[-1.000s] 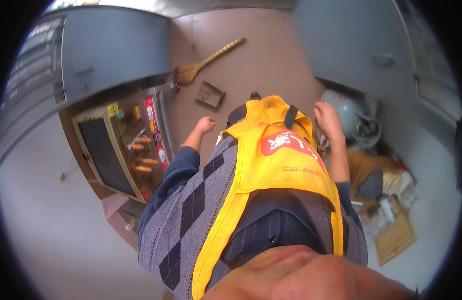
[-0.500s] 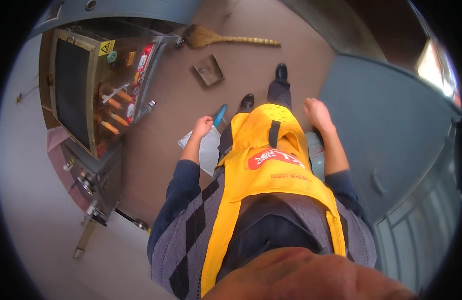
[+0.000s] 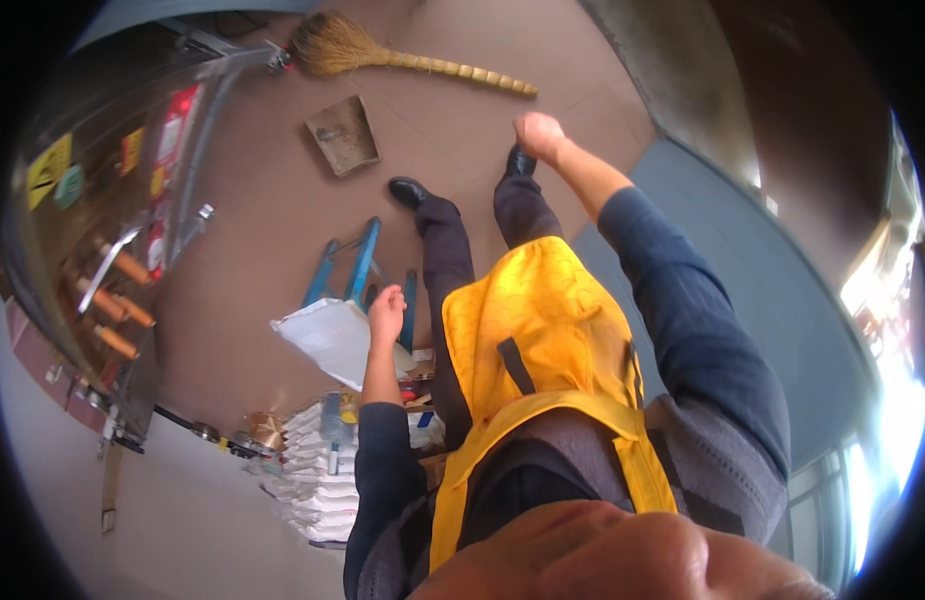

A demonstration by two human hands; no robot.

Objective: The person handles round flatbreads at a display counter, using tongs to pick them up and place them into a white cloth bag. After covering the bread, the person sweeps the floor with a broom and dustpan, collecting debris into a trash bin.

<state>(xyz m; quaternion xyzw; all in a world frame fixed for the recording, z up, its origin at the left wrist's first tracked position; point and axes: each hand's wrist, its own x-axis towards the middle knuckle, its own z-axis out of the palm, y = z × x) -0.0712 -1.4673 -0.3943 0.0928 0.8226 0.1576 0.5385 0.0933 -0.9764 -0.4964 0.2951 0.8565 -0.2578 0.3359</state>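
My right hand (image 3: 539,133) reaches forward above my black shoe, its fingers curled in with nothing seen in them. Just beyond it lies a straw broom (image 3: 422,65) on the floor, its bound handle pointing toward that hand; a gap shows between the two. Left of my shoes rests a scoop-shaped dustpan (image 3: 344,137), dull grey and dirty inside. My left hand (image 3: 386,315) hangs at my side with loosely closed fingers, and no object shows in it. Beneath it, in the picture, are a blue stool-like frame (image 3: 362,262) and a white sheet or bag (image 3: 327,340).
A machine with orange handles (image 3: 122,310) stands on the left. A stack of white sacks (image 3: 307,470) sits behind my left arm. On the right is a large grey-blue panel (image 3: 752,290). I wear a yellow apron (image 3: 542,310).
I have stepped and turned, so the machine slides toward the left edge. My right hand has moved forward toward the broom handle. The blue frame and stacked sacks have come into fuller view.
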